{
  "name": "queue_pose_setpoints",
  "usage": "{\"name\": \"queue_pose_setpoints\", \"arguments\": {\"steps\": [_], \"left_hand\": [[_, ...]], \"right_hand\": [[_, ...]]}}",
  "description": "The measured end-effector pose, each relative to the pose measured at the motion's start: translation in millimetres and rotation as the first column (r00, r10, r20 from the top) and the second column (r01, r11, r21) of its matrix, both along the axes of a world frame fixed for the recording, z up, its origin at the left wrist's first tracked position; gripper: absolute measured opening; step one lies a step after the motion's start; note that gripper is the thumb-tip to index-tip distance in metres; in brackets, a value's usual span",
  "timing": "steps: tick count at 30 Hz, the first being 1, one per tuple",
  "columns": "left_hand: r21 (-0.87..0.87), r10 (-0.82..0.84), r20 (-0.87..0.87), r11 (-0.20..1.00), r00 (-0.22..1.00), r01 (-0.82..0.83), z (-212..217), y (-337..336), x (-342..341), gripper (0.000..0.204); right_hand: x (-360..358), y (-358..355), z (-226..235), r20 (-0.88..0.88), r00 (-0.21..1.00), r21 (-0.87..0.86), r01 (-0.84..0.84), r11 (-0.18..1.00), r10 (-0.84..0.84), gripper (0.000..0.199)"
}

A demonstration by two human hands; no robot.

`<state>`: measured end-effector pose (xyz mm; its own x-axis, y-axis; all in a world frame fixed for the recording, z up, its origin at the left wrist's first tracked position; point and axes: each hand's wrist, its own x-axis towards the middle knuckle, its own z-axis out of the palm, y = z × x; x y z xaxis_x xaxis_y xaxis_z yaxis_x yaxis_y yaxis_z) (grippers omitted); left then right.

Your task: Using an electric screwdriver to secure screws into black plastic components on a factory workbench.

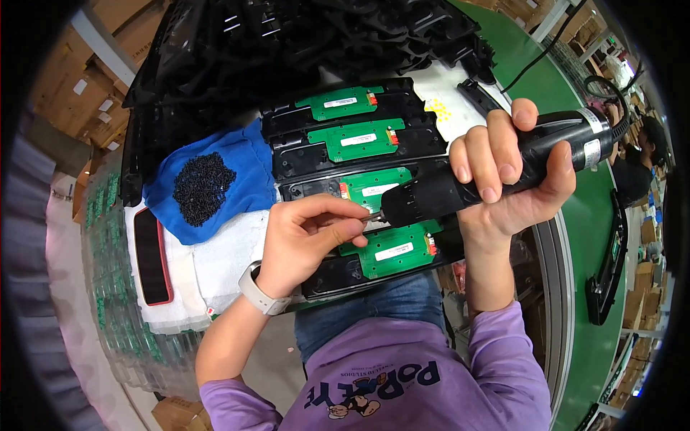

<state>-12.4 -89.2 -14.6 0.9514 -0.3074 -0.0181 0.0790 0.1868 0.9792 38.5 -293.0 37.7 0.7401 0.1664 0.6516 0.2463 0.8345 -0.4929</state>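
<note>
Wrapped around a black electric screwdriver [503,161], my right hand [507,169] holds it sideways over the work, its tip pointing left. At that tip my left hand [316,233] pinches the thin metal bit [375,216] between thumb and fingers; whether a screw sits there is too small to tell. Beneath both hands lie several black plastic housings [302,147] in a row, each with a green circuit board [395,251] on it. Left of them, a pile of small black screws [203,189] rests on a blue cloth [248,154].
A red-edged phone [153,257] lies on white padding at the left. Black plastic parts [287,43] are heaped at the back. Stacked clear trays with green boards [118,287] stand far left. The screwdriver's cord [611,82] runs off right, over a green surface [528,54].
</note>
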Motion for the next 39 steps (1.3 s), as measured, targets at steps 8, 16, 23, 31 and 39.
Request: {"name": "queue_pose_setpoints", "arguments": {"steps": [8,16,23,31,39], "left_hand": [[0.009,-0.071,-0.077,0.997,0.995,0.072,2.9,1.8,-0.5,0.023],[-0.033,0.078,0.001,0.996,0.997,-0.078,-4.6,-4.4,3.7,0.025],[-0.063,0.079,-0.067,0.995,0.995,-0.084,-4.2,-2.2,2.9,0.025],[-0.016,0.036,-0.130,0.999,0.991,-0.038,1.4,-4.7,0.1,0.026],[-0.056,-0.036,-0.017,0.998,0.999,0.035,-4.0,-1.0,0.2,0.020]], "right_hand": [[-6.2,2.6,4.2,-0.171,0.985,0.047,0.040,0.998,-0.032,0.033],[-16.3,-14.1,16.2,-0.001,0.982,-0.496,0.166,0.852,-0.191,0.038],[-18.2,-5.9,13.8,-0.027,0.970,-0.516,0.194,0.835,-0.242,0.037],[-17.6,4.6,20.6,-0.110,0.967,-0.671,0.100,0.735,-0.231,0.029],[-22.9,12.1,16.5,-0.088,0.968,-0.619,0.131,0.774,-0.234,0.026]]}}
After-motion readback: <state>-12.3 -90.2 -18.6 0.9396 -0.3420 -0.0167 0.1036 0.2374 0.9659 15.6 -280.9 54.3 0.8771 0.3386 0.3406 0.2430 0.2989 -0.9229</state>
